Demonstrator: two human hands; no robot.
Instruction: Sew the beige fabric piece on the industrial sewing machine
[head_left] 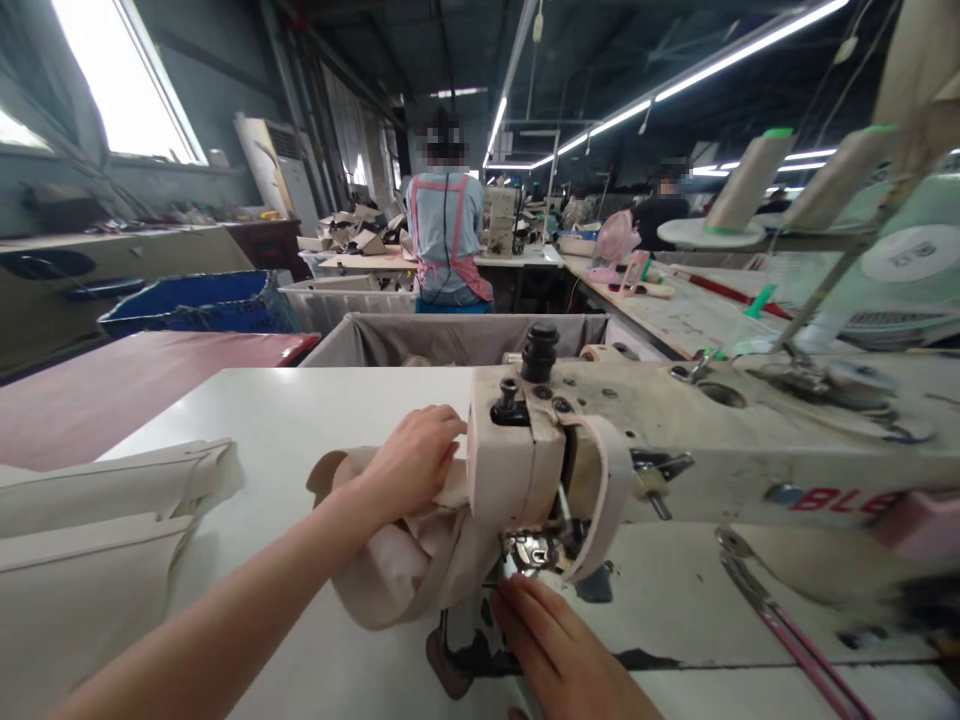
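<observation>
A sewing machine fills the middle of the view. Left of its head, my left hand is closed on a beige fabric piece, which bulges in a loop with a whitish lining inside. Some fingertips are hidden behind the machine head. My right hand lies flat, fingers stretched out side by side, by the metal presser foot. Whether any cloth is under those fingers does not show. Below the fabric loop, a dark lever hangs near the machine bed.
Flat beige fabric pieces lie on the white table at left. Pink-handled snips rest on the machine bed at right. Behind stands a grey cloth-lined bin; a person sits beyond it. Thread cones stand upper right.
</observation>
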